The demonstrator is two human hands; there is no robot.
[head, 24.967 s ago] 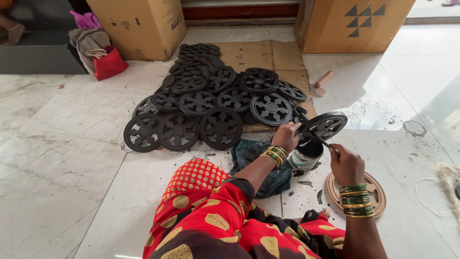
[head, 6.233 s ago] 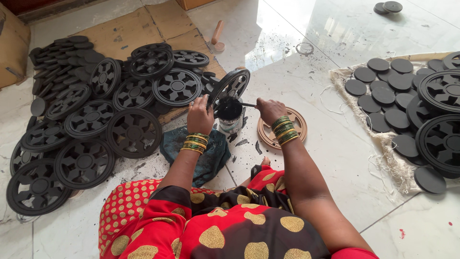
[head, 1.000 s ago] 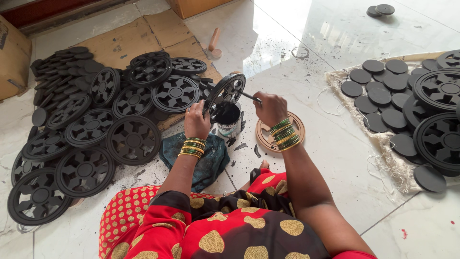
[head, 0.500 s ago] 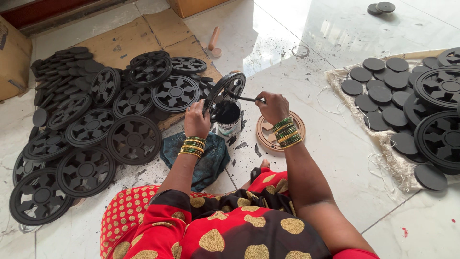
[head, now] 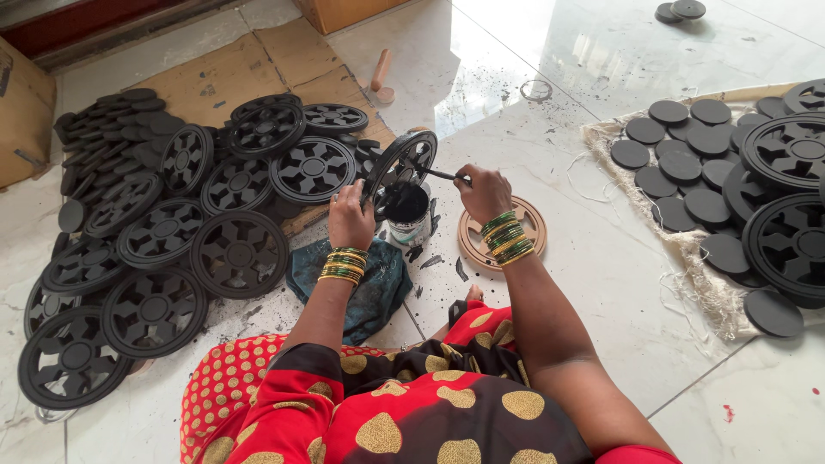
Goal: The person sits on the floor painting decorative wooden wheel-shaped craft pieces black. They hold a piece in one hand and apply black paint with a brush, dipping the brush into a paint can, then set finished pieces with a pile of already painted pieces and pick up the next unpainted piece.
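Fingers of the left hand (head: 350, 216) are closed on the lower rim of a black round spoked wheel disc (head: 397, 166), which stands on its edge, tilted, directly above an open small tin of black paint (head: 408, 215). The right hand (head: 483, 191) pinches a thin black brush (head: 438, 174) between fingertips, its tip touching the disc's face. A bare tan wooden ring disc (head: 503, 239) lies flat on the white marble floor (head: 601, 258) under the right wrist. A crumpled teal cloth (head: 365, 283) lies beside the tin.

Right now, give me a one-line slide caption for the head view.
Left hand tilts a black wheel over a paint tin while the right hand brushes it.
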